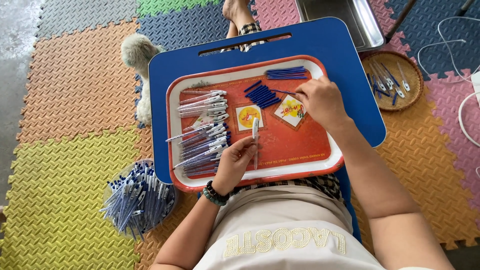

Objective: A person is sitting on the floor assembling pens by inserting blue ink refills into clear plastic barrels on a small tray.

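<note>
Nearest the lens, the person's pale shirt fills the lower edge, and both forearms reach out from it over a blue lap worktop (190, 65) resting across the legs. On it sits a red tray (310, 150) with a white rim. The left hand (234, 162), a beaded bracelet at its wrist, pinches a white pen barrel (255, 131) upright between thumb and fingers, over the middle of the tray. The right hand (322, 100) is curled down at the tray's far right, its fingertips closing on a thin blue refill (282, 91) that lies just beside a loose heap of blue refills (263, 96); whether the grip is complete I cannot tell. A second, tidier bundle of refills (286, 73) lies near the tray's far rim.

Judging from this, the step in hand looks like pen assembly: one barrel held ready, one refill being picked. The following move would call for bringing the refill's tip in line with the barrel's open end, which needs a fine, steady pinch.

Along the tray's left side lie rows of white pens (205, 132) stacked together. On the foam floor mat to the left, a clear round tub (137, 195) is crammed with more pens. To the right, a woven basket (417, 75) holds a few small blue and white parts, and a metal tray (372, 27) lies beyond the worktop.
</note>
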